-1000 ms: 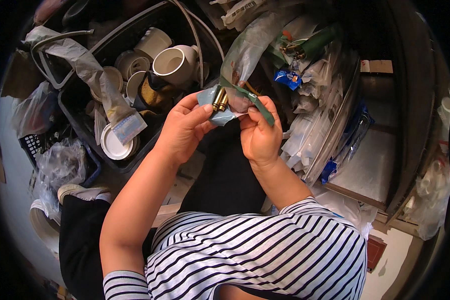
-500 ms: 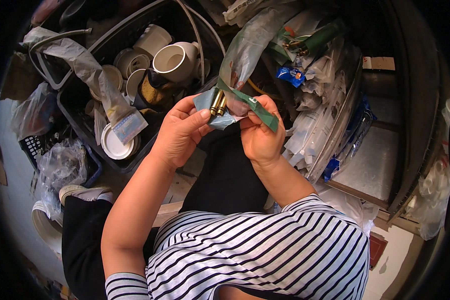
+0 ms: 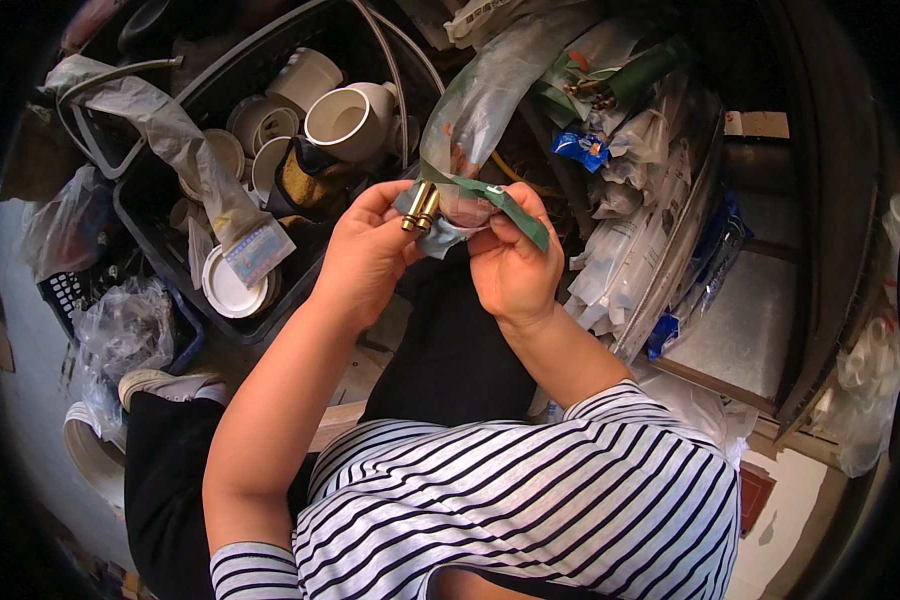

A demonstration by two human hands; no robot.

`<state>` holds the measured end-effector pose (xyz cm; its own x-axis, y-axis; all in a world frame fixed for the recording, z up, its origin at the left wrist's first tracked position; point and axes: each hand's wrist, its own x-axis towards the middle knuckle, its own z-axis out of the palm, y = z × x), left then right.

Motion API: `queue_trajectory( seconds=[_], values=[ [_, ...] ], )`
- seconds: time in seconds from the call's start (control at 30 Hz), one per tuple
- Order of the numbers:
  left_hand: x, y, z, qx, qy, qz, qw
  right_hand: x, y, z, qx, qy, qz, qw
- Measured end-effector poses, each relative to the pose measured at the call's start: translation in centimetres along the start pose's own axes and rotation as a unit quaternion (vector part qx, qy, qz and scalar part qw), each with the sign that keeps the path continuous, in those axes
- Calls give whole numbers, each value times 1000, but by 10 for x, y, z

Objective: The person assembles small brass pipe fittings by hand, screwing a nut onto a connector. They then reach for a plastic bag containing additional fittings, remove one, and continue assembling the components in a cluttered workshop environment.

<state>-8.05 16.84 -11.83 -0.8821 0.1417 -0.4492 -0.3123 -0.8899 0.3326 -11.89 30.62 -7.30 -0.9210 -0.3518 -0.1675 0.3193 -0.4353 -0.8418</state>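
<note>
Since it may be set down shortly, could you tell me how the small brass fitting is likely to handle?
The brass fitting looks like solid metal, so probably stiff and heavy for its size. Its round barrels suggest it may roll. The left hand pinches it with fingertips; smooth metal could slip.

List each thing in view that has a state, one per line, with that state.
left hand: closed on two brass fittings, fingers pinching them
right hand: gripping the clear plastic bag by its green strip
clear plastic bag: held upright, open at the hands
black bin: open, filled with white pipe caps
white shoe: on the floor
</note>
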Motion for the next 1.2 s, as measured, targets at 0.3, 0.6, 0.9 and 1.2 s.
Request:
queue_trajectory(
  seconds=[0.3, 0.6, 0.9, 1.2],
  values=[
    [12, -8, 2, 464, 80, 456, 755, 7, -1, 25, 72, 12, 15, 997],
    [-27, 21, 29, 552, 47, 453, 699, 19, -4, 31, -41, 8, -109, 993],
    [-42, 38, 27, 618, 7, 480, 623, 5, -29, 55, -628, -241, -465, 576],
    [-118, 81, 43, 544, 58, 449, 707, 32, -33, 36, -859, -113, -217, 450]
  ],
)
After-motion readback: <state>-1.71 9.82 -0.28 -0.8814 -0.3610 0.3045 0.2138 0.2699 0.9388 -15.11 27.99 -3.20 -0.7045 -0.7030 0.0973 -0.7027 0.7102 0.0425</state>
